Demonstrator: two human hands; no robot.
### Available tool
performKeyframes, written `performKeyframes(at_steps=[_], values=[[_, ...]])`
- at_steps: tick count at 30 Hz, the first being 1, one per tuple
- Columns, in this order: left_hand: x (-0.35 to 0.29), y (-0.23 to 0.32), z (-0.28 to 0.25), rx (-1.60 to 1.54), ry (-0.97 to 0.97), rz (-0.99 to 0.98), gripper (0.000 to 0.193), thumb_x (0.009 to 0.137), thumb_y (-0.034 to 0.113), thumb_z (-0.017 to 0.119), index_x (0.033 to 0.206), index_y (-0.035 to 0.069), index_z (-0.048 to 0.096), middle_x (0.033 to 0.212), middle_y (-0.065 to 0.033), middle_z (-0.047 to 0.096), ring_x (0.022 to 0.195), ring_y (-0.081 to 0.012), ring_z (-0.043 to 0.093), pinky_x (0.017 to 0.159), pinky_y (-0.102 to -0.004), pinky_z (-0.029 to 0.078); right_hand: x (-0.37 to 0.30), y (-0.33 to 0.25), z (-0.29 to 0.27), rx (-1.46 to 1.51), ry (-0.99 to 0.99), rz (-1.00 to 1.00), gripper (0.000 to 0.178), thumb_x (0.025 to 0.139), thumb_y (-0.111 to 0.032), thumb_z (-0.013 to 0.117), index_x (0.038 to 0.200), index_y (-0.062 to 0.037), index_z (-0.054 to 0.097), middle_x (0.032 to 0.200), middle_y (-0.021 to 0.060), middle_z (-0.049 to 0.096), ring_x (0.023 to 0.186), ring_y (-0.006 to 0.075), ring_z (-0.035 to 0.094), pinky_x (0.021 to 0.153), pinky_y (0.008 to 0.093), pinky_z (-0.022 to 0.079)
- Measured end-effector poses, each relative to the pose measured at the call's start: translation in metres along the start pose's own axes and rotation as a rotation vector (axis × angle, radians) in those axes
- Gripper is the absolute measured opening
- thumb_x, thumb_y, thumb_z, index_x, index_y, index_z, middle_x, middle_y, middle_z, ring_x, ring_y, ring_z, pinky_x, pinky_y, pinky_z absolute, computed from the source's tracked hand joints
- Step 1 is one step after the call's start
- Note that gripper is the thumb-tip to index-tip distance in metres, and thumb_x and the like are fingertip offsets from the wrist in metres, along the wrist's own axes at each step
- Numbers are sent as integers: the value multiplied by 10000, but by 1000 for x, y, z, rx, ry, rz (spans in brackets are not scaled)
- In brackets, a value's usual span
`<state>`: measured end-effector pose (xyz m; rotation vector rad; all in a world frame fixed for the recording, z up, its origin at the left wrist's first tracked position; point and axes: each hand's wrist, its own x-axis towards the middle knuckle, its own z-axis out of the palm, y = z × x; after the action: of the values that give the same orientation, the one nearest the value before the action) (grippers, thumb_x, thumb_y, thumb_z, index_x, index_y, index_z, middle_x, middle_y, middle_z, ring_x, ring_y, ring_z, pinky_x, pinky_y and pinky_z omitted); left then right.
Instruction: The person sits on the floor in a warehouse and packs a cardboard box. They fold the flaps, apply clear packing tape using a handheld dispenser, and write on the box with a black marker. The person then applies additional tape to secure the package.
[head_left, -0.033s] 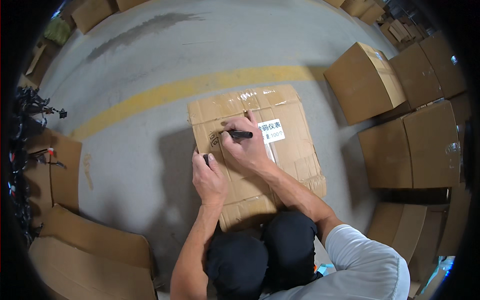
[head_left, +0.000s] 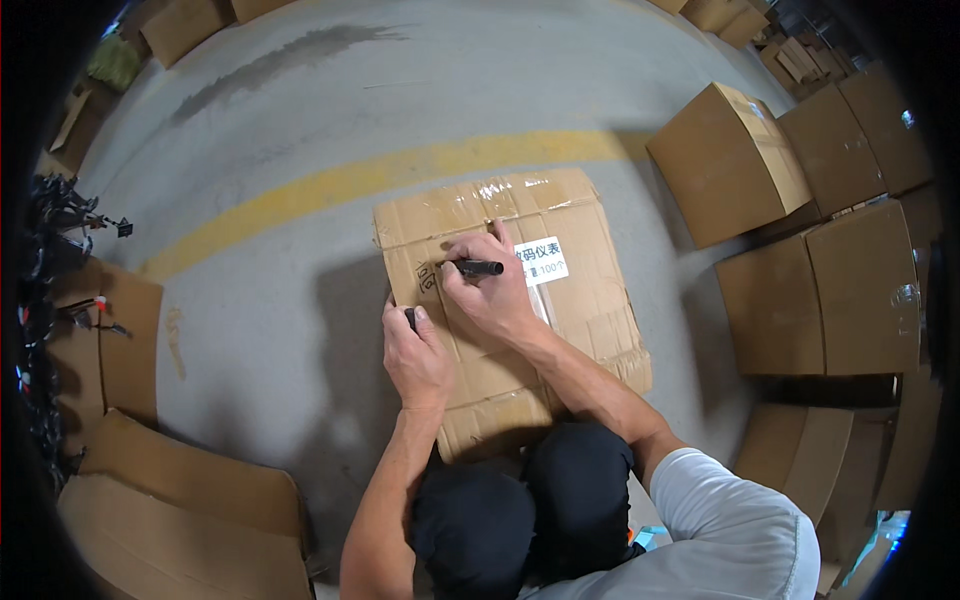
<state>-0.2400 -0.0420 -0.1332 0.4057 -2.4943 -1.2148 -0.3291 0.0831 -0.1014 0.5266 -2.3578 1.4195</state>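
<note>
A taped cardboard box (head_left: 570, 320) lies in front of my knees, with a white printed label (head_left: 546, 262) on its top. My right hand (head_left: 492, 290) is closed round a black marker (head_left: 478, 268). The marker's tip end points left, at a handwritten black mark (head_left: 427, 277) on the cardboard; whether the tip touches is hidden by my fingers. At the box's left edge, my left hand (head_left: 415, 350) rests with a small black marker cap (head_left: 410, 318) pinched between thumb and fingers.
Stacked cardboard boxes (head_left: 770, 310) stand along the right. An open carton (head_left: 200, 490) sits at lower left, below a tangle of black cables with connectors (head_left: 75, 220). A yellow line (head_left: 330, 185) crosses the grey floor beyond my box.
The handwritten mark shows slightly more strokes. My right hand and the marker have shifted a very little; my left hand stays at the box edge.
</note>
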Motion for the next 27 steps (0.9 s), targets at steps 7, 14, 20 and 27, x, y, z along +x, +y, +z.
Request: performKeyframes(at_steps=[7,14,20,27], values=[[-2,-7,5,13,36,29,322,1094,234,477,1290,-21,499,1095,-278,638,1003,-497,629,834,-545,500,0,3,2,-1,73,-20,82,832,-55,712,887,-50,652,928,81,723,949,274,697,1207,604,259],[-1,-7,4,15,50,43,320,1094,229,480,1294,-20,497,1098,-282,635,1001,-493,635,834,-537,502,-3,-2,-3,36,-10,-38,65,828,-70,696,842,-60,633,871,74,694,887,266,678,1205,619,257],[-1,-8,3,25,55,47,333,1097,236,479,1305,-24,497,1086,-277,640,984,-490,641,822,-540,504,-3,1,-6,46,-47,36,56,831,-78,686,849,-59,635,914,82,724,919,258,701,1234,616,215],[-2,-10,4,39,61,40,344,1093,245,485,1305,-26,496,1083,-284,652,978,-497,647,811,-545,511,-3,3,-5,20,13,35,63,831,-70,681,856,-46,628,915,102,723,903,274,692,1204,603,280]])
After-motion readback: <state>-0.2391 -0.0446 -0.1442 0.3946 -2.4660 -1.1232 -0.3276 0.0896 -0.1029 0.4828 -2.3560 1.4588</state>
